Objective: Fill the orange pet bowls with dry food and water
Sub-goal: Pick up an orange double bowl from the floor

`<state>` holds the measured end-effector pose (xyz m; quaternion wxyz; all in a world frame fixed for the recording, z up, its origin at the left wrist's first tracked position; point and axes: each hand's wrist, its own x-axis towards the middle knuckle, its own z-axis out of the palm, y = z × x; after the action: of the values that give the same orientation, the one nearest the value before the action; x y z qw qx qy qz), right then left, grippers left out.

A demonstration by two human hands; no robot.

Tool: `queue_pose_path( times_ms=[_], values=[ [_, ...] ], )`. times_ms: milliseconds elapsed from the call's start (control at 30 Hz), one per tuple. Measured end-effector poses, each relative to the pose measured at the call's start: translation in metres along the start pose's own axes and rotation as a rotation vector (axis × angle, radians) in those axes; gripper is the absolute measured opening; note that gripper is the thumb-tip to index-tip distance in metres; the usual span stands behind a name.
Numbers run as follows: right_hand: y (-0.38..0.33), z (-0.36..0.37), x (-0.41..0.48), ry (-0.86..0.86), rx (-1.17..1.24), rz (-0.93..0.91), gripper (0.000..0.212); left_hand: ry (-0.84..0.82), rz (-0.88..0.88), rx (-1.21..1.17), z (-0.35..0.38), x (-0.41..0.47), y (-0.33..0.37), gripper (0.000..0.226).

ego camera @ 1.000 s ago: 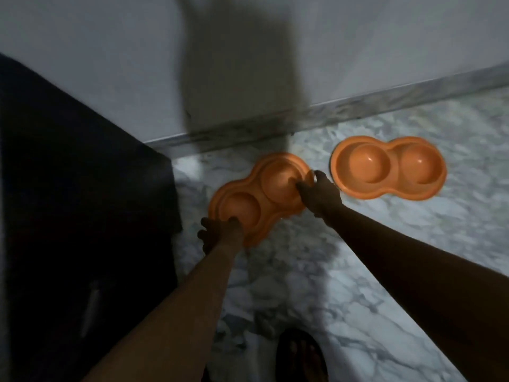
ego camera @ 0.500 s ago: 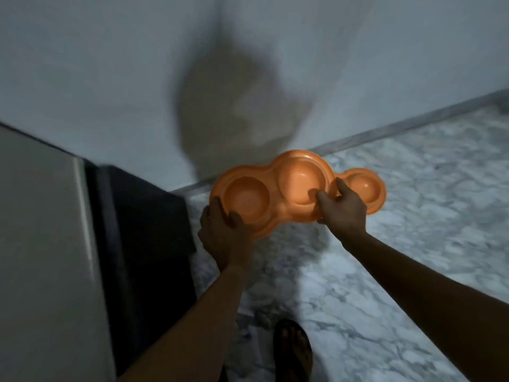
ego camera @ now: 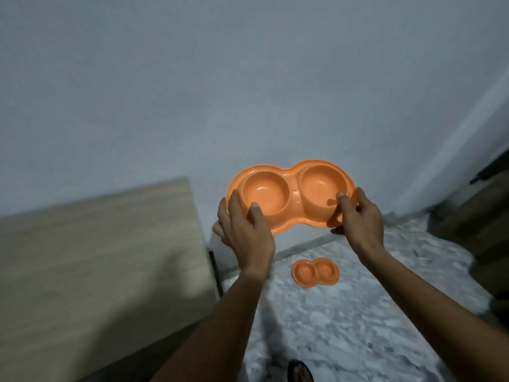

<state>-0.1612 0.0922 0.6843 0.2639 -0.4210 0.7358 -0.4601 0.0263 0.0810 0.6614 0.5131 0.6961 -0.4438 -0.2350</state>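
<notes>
I hold an orange double pet bowl [ego camera: 292, 188] up in the air with both hands, its two round cups empty and facing me. My left hand [ego camera: 245, 230] grips its left end, thumb over the rim. My right hand [ego camera: 358, 219] grips the right end, thumb inside the right cup. A second orange double bowl [ego camera: 314, 272], also empty, lies on the marble floor [ego camera: 358, 312] below, near the wall.
A light wooden cabinet top [ego camera: 96, 266] fills the left side, its edge close to my left forearm. A plain wall [ego camera: 248, 92] is straight ahead. Dark furniture [ego camera: 484, 221] stands at the right. A foot in a sandal [ego camera: 300, 372] shows at the bottom.
Both hands have lifted the bowl from the floor to chest height. The view has risen, so the cabinet top shows and the second bowl looks small below.
</notes>
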Motion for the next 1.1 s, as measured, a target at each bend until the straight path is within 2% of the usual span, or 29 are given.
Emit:
queue_pose_path(
  times_ms=[67,200,367,500,567,733,867,967,1100],
  values=[
    [-0.05,-0.001,-0.053,-0.025,0.02,-0.036,0.063,0.039,0.064,0.003,-0.077,-0.002,0.014,0.05],
    [-0.15,0.022,-0.157,-0.116,0.11,-0.147,0.047,0.134,0.155,-0.021,-0.233,0.018,0.029,0.055],
    [-0.219,0.093,-0.257,-0.321,0.178,-0.117,0.056,0.231,0.164,0.123,-0.402,0.04,0.007,0.063],
    [-0.249,0.174,-0.335,-0.561,0.141,-0.154,0.054,0.369,0.07,0.289,-0.526,0.037,-0.035,0.064],
    [-0.256,0.216,-0.384,-0.676,0.096,-0.158,0.053,0.404,-0.043,0.329,-0.586,0.029,-0.071,0.057],
    [-0.264,0.301,-0.461,-0.747,0.011,-0.113,0.053,0.342,-0.228,0.357,-0.678,0.045,-0.141,0.049],
    [-0.266,0.385,-0.502,-0.708,-0.017,-0.029,0.062,0.29,-0.233,0.342,-0.73,0.086,-0.2,0.047],
    [-0.263,0.44,-0.524,-0.659,-0.05,0.058,0.075,0.187,-0.23,0.37,-0.756,0.118,-0.239,0.046],
    [-0.261,0.487,-0.539,-0.586,-0.129,0.13,0.076,0.08,-0.213,0.37,-0.772,0.155,-0.277,0.046]
  ],
)
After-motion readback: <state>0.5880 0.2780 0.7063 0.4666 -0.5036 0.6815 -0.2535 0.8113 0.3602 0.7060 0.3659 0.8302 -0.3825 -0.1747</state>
